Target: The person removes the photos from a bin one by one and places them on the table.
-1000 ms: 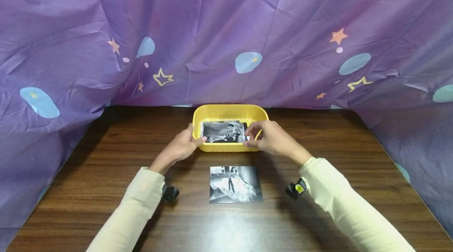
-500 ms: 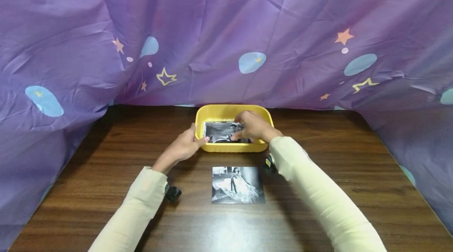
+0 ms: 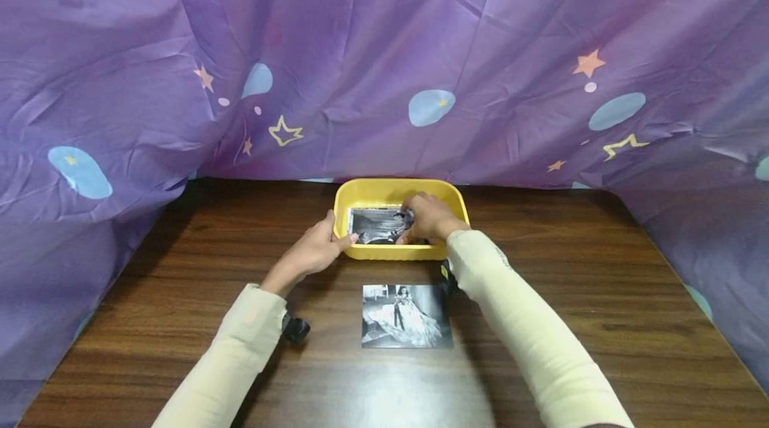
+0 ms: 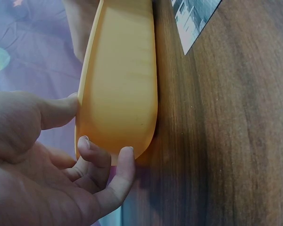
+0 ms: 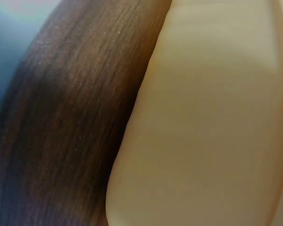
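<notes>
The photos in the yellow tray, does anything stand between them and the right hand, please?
Nothing visible does: the right hand is inside the open yellow tray, right at the right end of the photos.

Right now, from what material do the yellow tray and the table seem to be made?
The yellow tray: probably smooth plastic, from its even colour and rounded corners. The table: wood or wood-look laminate, glossy, with grain and a bright reflection.

yellow tub, black-and-white photos
</notes>
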### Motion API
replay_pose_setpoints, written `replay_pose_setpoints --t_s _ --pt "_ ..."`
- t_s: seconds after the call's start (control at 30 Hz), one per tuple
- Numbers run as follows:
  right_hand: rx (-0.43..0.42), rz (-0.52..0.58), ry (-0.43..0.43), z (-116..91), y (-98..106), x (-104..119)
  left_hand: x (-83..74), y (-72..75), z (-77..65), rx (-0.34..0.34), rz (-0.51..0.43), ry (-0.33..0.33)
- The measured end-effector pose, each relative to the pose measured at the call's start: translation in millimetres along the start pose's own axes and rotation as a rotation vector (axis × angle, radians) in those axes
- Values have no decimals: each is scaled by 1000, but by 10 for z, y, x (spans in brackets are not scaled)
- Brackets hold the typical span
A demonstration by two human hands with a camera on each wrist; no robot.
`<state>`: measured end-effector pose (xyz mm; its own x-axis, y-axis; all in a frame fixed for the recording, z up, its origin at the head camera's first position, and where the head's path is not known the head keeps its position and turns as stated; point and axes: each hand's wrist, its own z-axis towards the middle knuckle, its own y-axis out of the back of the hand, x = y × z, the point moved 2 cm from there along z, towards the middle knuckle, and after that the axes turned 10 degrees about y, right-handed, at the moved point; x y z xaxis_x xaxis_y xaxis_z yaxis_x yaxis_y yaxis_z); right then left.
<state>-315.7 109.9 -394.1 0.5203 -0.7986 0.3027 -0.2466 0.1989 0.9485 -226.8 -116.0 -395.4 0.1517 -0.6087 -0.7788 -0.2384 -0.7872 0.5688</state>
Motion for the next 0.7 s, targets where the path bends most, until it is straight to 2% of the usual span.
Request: replay_pose_setpoints --t_s 0.4,0.7 --pt "-125 -6 -5 48 8 -51 -1 1 -2 -9 27 0" --pt "-157 109 5 55 48 -85 -7 -1 -8 -10 37 17"
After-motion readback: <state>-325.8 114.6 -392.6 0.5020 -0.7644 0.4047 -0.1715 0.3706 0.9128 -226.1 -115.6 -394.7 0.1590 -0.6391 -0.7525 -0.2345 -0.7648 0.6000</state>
